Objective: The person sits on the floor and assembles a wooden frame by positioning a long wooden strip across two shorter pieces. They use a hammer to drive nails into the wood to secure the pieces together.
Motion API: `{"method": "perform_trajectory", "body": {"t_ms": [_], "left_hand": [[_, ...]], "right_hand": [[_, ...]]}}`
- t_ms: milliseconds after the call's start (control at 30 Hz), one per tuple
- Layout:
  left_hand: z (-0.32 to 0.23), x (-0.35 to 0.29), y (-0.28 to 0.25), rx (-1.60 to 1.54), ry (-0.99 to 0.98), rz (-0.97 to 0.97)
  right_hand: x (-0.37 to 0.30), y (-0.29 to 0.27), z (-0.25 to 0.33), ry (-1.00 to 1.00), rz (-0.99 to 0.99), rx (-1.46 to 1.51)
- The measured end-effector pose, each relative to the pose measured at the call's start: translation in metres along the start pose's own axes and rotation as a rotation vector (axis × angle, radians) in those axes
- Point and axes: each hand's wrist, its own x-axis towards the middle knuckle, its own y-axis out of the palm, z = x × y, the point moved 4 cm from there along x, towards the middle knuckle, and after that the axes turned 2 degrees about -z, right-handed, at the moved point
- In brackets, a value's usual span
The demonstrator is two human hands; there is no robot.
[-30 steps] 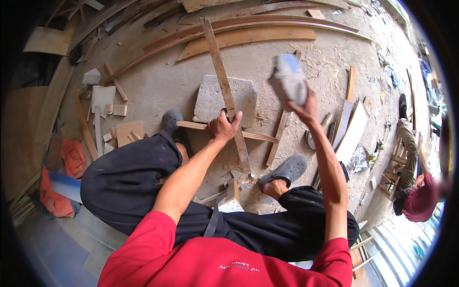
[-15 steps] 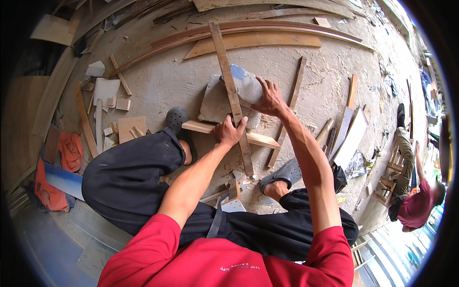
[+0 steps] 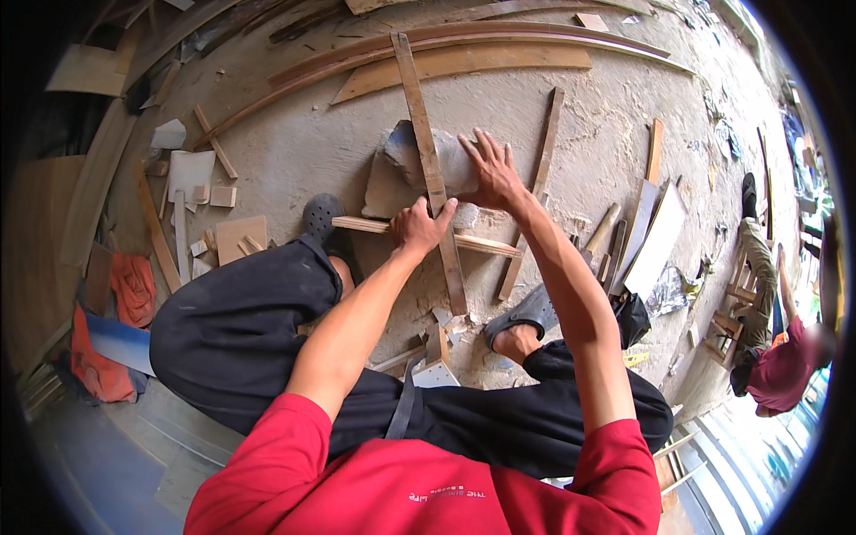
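Note:
A long, thin wooden strip runs away from me across a short light plywood board. My left hand is closed around the strip where the two cross, thumb on top. Just beyond the board, a rough grey stone block lies by the strip, partly hidden by it, on top of a flatter slab. My right hand rests against the block's right side with its fingers spread. Under the board's right end lies a second wooden strip, roughly parallel to the first.
Long planks lie across the floor at the far side. Wood offcuts are scattered to the left, near an orange cloth. White and grey boards lie to the right. Another person is at the far right.
The stone block has turned and shifted left; its blue patch no longer shows at the right. My right hand's fingers have straightened and spread. My left hand stays on the strip.

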Motion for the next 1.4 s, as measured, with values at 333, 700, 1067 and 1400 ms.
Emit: {"method": "perform_trajectory", "body": {"t_ms": [333, 700, 1067, 1400], "left_hand": [[0.001, 0.005, 0.0, -0.05, 0.016, 0.116], [0.019, -0.013, -0.035, -0.067, 0.406, 0.016], [0.03, -0.042, -0.006, 0.024, 0.462, 0.024], [0.032, -0.043, -0.01, -0.061, 0.436, 0.055]], "right_hand": [[-0.151, 0.003, 0.051, 0.845, -0.192, 0.565], [-0.17, 0.043, 0.111, 0.791, -0.042, 0.821], [-0.172, 0.05, 0.117, 0.766, -0.156, 1.005], [-0.169, 0.05, 0.115, 0.715, -0.133, 1.097]]}}
